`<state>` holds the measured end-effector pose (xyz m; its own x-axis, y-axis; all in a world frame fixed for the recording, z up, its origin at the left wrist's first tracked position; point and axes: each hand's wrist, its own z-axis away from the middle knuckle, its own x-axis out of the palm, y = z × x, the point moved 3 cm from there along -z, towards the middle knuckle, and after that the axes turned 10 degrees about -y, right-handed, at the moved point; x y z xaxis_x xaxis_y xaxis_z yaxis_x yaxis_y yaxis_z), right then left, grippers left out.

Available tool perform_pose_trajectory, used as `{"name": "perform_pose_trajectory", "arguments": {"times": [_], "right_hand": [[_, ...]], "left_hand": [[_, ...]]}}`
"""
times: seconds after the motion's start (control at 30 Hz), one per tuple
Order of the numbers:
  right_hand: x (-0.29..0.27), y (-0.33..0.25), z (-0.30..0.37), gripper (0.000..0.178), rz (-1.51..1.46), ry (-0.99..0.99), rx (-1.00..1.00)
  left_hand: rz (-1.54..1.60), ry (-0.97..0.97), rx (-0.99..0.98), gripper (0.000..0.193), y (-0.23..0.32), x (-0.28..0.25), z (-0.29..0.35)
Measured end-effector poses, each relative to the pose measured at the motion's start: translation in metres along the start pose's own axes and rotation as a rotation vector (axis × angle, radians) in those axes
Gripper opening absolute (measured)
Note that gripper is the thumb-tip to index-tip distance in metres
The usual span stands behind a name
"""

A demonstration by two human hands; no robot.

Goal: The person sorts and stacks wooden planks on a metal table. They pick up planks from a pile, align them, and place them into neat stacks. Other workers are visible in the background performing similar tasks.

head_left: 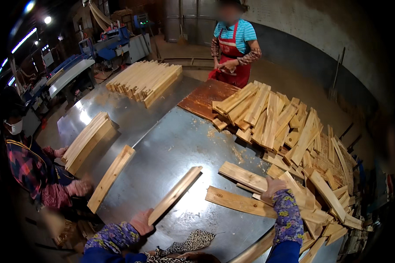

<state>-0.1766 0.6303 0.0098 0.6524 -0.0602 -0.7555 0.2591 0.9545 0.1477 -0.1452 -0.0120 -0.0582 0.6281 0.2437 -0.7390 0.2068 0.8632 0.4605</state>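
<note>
My left hand (142, 222), in a pinkish glove, is closed around the near end of a narrow wooden board (175, 195), which slants up and away over the metal tabletop. On the right, my right hand (274, 187) grips the end of another wooden board (242, 176) at the edge of a loose heap; its fingertips are partly hidden. Just nearer lies a flat wooden board (238, 201), its right end under my right forearm. Flowered sleeve covers (114, 236) wrap both my forearms.
A jumbled heap of boards (294, 127) fills the right side. Neat stacks stand at the far left (145, 79) and left (87, 140). A single board (112, 177) lies near a masked person (26, 153). Opposite stands a person in a red apron (232, 57). Leopard-print cloth (193, 241) lies near me.
</note>
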Motion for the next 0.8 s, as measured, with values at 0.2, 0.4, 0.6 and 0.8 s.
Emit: {"name": "perform_pose_trajectory", "arguments": {"times": [0.2,0.4,0.6,0.8], "right_hand": [[0.016,-0.151,0.003,0.087,-0.824,-0.212,-0.271],[0.084,-0.356,0.047,0.035,-2.021,-0.296,-0.205],[0.165,-0.484,0.131,0.061,-2.09,-0.13,-0.085],[0.112,-0.533,0.137,0.085,-1.625,-0.318,-0.184]], "left_hand": [[0.014,0.061,0.046,0.081,0.012,0.006,0.0],[0.256,-0.209,-0.019,0.082,-0.02,-0.016,-0.004],[0.449,-0.325,-0.054,0.09,-0.046,-0.036,0.034],[0.349,-0.264,-0.055,0.086,-0.1,-0.058,0.043]]}}
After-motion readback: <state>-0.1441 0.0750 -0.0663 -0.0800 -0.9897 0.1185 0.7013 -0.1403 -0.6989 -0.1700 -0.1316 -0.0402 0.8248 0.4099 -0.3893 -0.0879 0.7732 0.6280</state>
